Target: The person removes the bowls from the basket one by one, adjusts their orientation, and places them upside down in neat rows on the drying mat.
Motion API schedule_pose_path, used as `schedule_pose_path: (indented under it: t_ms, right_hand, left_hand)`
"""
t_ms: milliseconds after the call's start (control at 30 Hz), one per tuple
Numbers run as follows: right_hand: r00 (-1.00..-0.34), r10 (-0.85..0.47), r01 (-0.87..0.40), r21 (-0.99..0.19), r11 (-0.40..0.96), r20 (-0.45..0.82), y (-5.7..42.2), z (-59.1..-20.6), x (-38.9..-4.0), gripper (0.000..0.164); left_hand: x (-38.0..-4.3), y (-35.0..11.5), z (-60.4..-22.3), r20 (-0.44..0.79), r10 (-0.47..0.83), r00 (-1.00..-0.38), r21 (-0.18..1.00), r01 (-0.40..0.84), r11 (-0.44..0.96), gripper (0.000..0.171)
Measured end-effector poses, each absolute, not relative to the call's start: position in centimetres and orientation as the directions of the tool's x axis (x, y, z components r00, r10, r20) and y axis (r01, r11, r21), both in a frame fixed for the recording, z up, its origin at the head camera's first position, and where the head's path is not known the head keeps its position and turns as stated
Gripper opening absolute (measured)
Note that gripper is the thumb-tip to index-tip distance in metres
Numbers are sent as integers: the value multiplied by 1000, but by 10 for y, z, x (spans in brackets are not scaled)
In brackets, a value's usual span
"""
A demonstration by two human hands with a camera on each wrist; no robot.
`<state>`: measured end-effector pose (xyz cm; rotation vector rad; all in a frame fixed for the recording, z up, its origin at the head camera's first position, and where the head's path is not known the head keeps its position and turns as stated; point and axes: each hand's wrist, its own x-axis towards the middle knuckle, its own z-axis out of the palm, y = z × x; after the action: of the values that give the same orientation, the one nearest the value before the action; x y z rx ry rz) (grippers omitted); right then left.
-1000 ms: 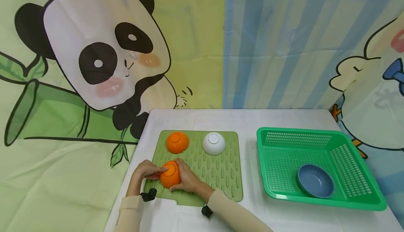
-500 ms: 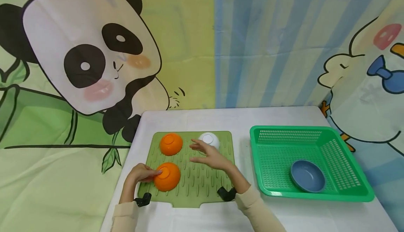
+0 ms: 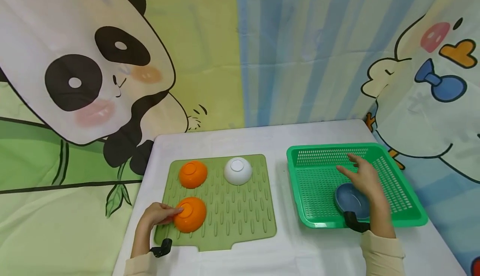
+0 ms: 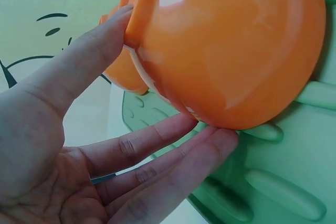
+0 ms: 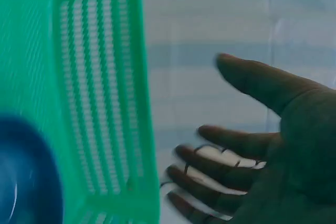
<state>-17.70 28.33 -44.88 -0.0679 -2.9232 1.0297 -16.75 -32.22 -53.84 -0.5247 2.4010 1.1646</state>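
Observation:
An upside-down orange bowl (image 3: 194, 218) lies on the near left of the green ridged mat (image 3: 258, 222). My left hand (image 3: 157, 214) holds it from the left. In the left wrist view the thumb lies on the bowl's foot ring and the fingertips (image 4: 223, 140) are at its rim. Over the green basket (image 3: 294, 184), my right hand (image 3: 365, 181) spreads its fingers with nothing in them. Below that hand a blue bowl (image 3: 346, 203) sits mouth up in the basket, partly hidden by the wrist and its black camera.
Farther back on the mat are a second upturned orange bowl (image 3: 193, 174) and an upturned white bowl (image 3: 238, 171). A white cloth covers the table (image 3: 277, 253). Behind it hangs a printed curtain (image 3: 210, 59) with a panda.
My right hand has let go of the near orange bowl and swung right, past the white bowl, to above the basket. My left hand stays at the orange bowl. The head view has turned right.

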Motion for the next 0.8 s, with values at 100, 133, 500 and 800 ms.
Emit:
schedule_pose_path:
  t_ms: [100, 133, 500, 800]
  right_hand:
    - [-984, 83, 158, -551, 819, -158, 304, -463, -172, 91]
    - [-974, 89, 189, -531, 826, -209, 308, -468, -171, 96]
    - [-899, 90, 289, -427, 857, -428, 306, -493, -166, 116]
    - [-844, 111, 345, -373, 861, -524, 305, -503, -172, 117]
  left_hand:
    - [-166, -324, -539, -514, -153, -844, 648, -499, 575, 48]
    - [-167, -325, -539, -514, -155, -844, 648, -500, 574, 48]
    - [-167, -326, -542, -526, -158, -836, 642, -512, 570, 50]
    - [-169, -325, -541, -523, -140, -841, 650, -500, 572, 48]
